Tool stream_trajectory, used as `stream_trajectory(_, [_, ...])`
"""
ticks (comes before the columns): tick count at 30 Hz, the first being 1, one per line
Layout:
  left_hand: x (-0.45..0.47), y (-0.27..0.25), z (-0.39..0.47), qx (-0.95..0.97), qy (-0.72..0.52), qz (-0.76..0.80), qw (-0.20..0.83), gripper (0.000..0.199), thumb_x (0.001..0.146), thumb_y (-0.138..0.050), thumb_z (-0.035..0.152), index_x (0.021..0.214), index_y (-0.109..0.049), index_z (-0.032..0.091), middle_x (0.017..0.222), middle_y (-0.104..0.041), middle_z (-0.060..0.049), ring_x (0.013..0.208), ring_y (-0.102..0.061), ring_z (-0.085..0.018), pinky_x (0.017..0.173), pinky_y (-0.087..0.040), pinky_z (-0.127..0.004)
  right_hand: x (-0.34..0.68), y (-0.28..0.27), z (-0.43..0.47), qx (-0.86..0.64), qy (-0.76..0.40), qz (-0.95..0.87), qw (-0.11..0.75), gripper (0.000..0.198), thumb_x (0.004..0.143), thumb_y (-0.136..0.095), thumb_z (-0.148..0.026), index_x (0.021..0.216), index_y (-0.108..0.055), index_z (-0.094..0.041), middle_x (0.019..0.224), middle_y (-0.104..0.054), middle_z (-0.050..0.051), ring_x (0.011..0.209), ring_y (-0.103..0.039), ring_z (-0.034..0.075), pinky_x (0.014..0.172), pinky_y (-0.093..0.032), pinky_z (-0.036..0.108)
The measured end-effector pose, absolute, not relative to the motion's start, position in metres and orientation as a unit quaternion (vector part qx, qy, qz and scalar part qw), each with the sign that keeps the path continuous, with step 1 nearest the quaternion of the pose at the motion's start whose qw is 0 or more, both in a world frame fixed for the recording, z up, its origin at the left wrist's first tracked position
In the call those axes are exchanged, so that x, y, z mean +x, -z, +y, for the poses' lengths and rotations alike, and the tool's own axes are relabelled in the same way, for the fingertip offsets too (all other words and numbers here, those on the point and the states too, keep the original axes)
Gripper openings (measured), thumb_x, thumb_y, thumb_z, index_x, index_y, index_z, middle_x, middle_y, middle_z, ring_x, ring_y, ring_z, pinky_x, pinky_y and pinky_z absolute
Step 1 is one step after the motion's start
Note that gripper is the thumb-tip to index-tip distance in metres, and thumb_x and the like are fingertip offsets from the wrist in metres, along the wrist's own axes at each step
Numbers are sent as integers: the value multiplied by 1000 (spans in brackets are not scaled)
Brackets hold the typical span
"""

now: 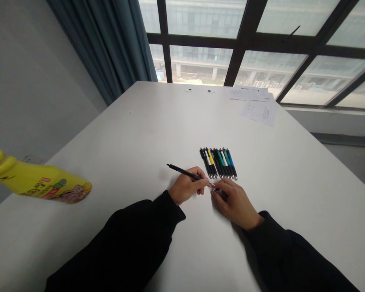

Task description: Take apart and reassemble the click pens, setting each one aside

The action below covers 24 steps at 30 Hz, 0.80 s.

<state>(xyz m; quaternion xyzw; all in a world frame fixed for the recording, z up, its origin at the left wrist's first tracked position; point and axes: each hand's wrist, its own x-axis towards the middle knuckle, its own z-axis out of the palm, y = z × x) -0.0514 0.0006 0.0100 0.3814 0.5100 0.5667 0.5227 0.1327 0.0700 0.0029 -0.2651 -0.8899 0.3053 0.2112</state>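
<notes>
From the head camera, my left hand (187, 187) pinches a black pen (184, 172) near its lower end, with the barrel slanting up and away to the left, clear of the desk (134, 134). My right hand (235, 200) rests on the desktop with its fingers closed together at the pen's tip, where something small and pale shows between the fingertips; I cannot tell what it is.

Just beyond both hands lies a row of pens (218, 163), side by side and touching. My knuckles are near their lower ends, so a careless nudge could scatter the row, I judge. A small part slipping from my fingertips could roll off across the smooth top.

A yellow bottle (39, 182) lies at the left edge, well apart. Papers (257, 103) sit far off by the window. Open desk spreads on both sides and ahead.
</notes>
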Motion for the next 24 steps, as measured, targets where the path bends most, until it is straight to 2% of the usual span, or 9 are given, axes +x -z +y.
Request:
stream_trajectory(5, [-51, -11, 0, 384, -566, 507, 525, 22, 76, -71, 31, 77, -54, 16, 58, -64, 0, 47, -53, -8, 47, -38, -20, 132, -6, 70, -251, -307, -886, 239, 16, 89, -62, -20, 104, -69, -18, 96, -64, 8, 86, -62, 21, 78, -50, 35])
stream_trajectory(10, [-51, -12, 0, 392, -557, 509, 526, 22, 77, -71, 32, 79, -55, 16, 53, -61, 2, 47, -54, -10, 47, -37, -20, 133, -11, 67, -251, -339, -854, 304, 11, 91, -64, -25, 100, -67, -19, 87, -60, 4, 55, -45, 11, 51, -39, 28])
stream_trajectory(17, [-52, -12, 0, 393, -553, 514, 525, 24, 74, -75, 32, 80, -59, 14, 57, -61, 2, 49, -52, -9, 51, -40, -22, 133, -13, 66, -219, -345, -851, 330, 5, 93, -62, -20, 91, -66, -20, 81, -58, 2, 62, -49, 13, 55, -39, 28])
stream_trajectory(24, [-55, -6, 2, 350, -608, 496, 512, 16, 73, -72, 23, 75, -59, 15, 52, -54, 5, 45, -45, -6, 48, -32, -20, 140, -17, 77, -217, -344, -852, 330, 5, 91, -61, -19, 87, -63, -18, 78, -54, 1, 58, -44, 12, 53, -36, 27])
